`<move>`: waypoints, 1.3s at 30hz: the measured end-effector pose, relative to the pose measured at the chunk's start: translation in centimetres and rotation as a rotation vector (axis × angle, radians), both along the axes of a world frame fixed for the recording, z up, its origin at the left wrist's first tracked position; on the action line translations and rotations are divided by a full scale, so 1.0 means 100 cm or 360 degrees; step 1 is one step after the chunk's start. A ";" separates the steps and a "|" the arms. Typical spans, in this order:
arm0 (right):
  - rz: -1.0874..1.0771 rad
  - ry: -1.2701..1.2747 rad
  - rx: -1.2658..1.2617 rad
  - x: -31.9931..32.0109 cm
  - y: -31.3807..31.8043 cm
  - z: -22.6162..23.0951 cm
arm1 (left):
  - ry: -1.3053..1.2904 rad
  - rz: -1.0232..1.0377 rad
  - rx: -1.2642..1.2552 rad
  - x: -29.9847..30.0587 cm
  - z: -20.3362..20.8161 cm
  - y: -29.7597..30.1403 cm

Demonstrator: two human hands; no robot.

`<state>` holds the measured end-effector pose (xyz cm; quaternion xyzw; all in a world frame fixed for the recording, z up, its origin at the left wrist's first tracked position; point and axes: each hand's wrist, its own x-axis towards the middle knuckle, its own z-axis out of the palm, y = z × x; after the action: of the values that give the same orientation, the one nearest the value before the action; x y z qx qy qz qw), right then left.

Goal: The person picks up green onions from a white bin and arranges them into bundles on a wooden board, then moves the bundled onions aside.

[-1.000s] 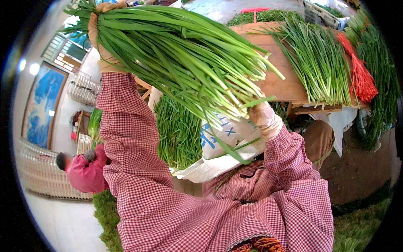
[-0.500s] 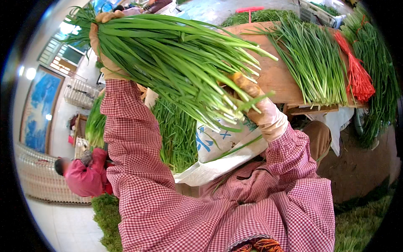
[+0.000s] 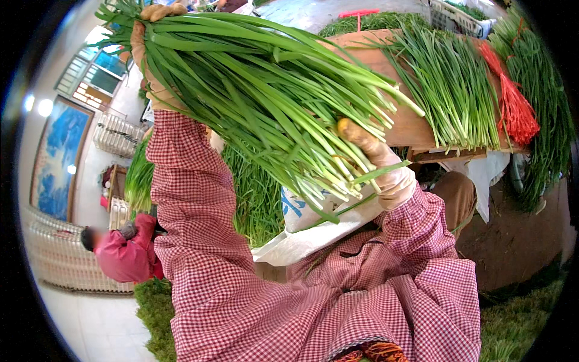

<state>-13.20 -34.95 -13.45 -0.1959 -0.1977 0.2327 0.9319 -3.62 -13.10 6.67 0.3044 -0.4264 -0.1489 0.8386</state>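
A large bunch of garlic chives [image 3: 259,84] is lifted in front of me, its leafy tips at the upper left and pale stem ends toward the right. My left hand [image 3: 154,57], in a tan glove, is closed around the leafy part. At the stem end is my right hand [image 3: 377,154], also gloved, with a yellow cover on one fingertip. Stems run between its thumb and its partly hidden fingers, and a loose stalk crosses the palm. Below the bunch, a white sack [image 3: 313,232] with blue print lies on my lap, beside more chives [image 3: 256,199].
On the wooden table [image 3: 368,57] at the right lie another chive bunch [image 3: 449,90] and red ties [image 3: 515,111]. Darker greens [image 3: 540,114] hang beyond its edge. At the left sits a person in pink [image 3: 126,247]. Greens [image 3: 525,329] cover the floor at lower right.
The bunch's stem end has swung right and slightly down. My right hand has shifted a little right and down with the stems. My left hand stays closed at the leafy end.
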 end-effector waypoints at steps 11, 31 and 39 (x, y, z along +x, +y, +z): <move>-0.0034 -0.0063 0.0375 -0.012 -0.010 -0.033 | -0.0002 0.0500 0.0302 0.017 -0.007 0.035; -0.0015 -0.0400 -0.0309 -0.007 -0.017 -0.012 | -0.0190 0.0542 0.0611 0.024 -0.002 0.065; 0.0124 -0.0055 -0.1348 -0.048 -0.072 -0.111 | -0.0034 0.0373 0.0413 0.036 0.002 0.089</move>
<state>-17.97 -42.16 -24.53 -0.5576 -0.1075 0.3251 0.7561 -0.07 -4.17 6.84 0.4594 -0.3741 -0.1006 0.7993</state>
